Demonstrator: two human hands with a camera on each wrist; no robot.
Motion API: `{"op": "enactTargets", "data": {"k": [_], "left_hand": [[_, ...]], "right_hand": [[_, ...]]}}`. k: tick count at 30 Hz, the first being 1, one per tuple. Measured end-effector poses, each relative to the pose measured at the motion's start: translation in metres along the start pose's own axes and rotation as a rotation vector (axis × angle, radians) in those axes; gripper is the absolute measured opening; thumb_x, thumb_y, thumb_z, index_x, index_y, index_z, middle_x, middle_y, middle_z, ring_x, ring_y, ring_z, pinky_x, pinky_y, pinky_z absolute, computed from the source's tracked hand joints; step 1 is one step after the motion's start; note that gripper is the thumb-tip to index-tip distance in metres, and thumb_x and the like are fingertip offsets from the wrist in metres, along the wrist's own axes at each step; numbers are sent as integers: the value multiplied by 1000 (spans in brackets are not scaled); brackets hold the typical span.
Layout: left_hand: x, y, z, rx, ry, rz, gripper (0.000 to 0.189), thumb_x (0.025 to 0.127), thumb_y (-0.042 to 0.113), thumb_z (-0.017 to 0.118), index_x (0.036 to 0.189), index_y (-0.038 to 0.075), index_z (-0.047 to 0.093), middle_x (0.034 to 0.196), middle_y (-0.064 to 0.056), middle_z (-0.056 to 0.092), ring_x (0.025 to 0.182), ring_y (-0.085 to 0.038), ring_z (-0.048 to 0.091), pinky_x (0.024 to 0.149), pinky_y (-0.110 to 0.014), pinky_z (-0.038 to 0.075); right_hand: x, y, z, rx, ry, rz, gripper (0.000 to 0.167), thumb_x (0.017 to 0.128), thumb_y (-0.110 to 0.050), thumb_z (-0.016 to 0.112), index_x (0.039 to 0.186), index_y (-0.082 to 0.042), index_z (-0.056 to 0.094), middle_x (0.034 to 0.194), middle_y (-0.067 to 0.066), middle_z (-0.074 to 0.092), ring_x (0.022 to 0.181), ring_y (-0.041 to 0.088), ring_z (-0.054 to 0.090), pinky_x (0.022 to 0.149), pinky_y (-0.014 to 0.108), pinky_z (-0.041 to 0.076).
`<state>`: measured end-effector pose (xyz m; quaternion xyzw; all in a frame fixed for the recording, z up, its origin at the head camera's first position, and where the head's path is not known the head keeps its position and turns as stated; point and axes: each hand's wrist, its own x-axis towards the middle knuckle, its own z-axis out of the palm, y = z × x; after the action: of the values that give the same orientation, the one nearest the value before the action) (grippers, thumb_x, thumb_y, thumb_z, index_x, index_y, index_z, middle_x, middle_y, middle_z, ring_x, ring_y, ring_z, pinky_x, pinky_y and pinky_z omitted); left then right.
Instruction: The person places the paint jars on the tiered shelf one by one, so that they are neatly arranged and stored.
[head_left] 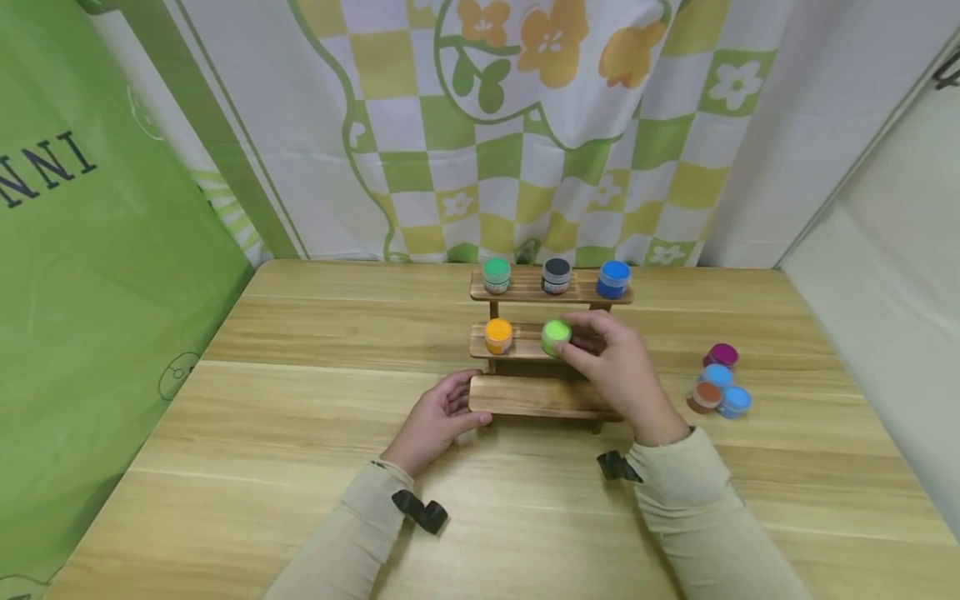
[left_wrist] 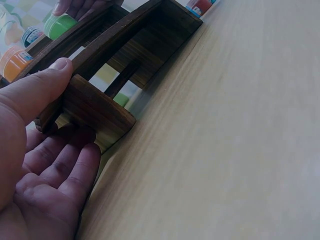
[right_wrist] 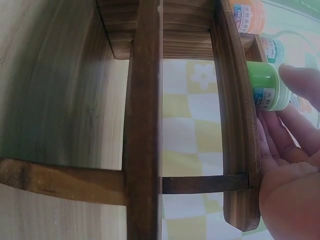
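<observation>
A three-tier wooden display stand point(head_left: 540, 396) stands on the table. My left hand point(head_left: 442, 417) holds the left end of its lowest shelf; in the left wrist view the thumb point(left_wrist: 47, 82) lies over the shelf and the fingers curl beneath. On the middle shelf, my right hand point(head_left: 618, 367) pinches a light green paint jar point(head_left: 556, 335) between thumb and fingers. The jar point(right_wrist: 267, 87) is upright at the shelf's edge in the right wrist view. An orange paint jar point(head_left: 498, 335) sits left of it. Green point(head_left: 497, 275), black point(head_left: 557, 275) and blue point(head_left: 613, 279) jars line the top shelf.
Right of the stand, a purple jar point(head_left: 722, 356), a brown jar point(head_left: 705, 397) and two light blue jars, one in front point(head_left: 734, 402), cluster on the wooden table point(head_left: 300, 417). A checked, flowered curtain point(head_left: 450, 150) hangs behind; a green cloth point(head_left: 112, 250) borders the left.
</observation>
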<state>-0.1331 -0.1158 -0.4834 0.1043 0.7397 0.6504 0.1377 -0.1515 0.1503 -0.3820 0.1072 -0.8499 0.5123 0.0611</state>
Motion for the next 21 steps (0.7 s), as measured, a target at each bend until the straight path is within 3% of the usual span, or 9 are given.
{"op": "enactTargets", "data": {"k": [15, 21], "left_hand": [[0, -1, -1, -10, 2, -3, 69, 86, 13, 80, 147, 11, 47, 142, -12, 57, 127, -28, 58, 104, -34, 51], [1, -2, -1, -32, -10, -2, 69, 86, 13, 80, 147, 11, 47, 142, -12, 57, 126, -28, 58, 102, -34, 52]], "right_hand": [[-1, -1, 2, -24, -1, 0, 39, 90, -7, 76, 127, 1, 64, 122, 18, 65, 108, 32, 67, 92, 41, 58], [-6, 3, -3, -14, -8, 10, 41, 91, -12, 76, 128, -1, 63, 124, 16, 65, 110, 30, 66, 93, 36, 57]]}}
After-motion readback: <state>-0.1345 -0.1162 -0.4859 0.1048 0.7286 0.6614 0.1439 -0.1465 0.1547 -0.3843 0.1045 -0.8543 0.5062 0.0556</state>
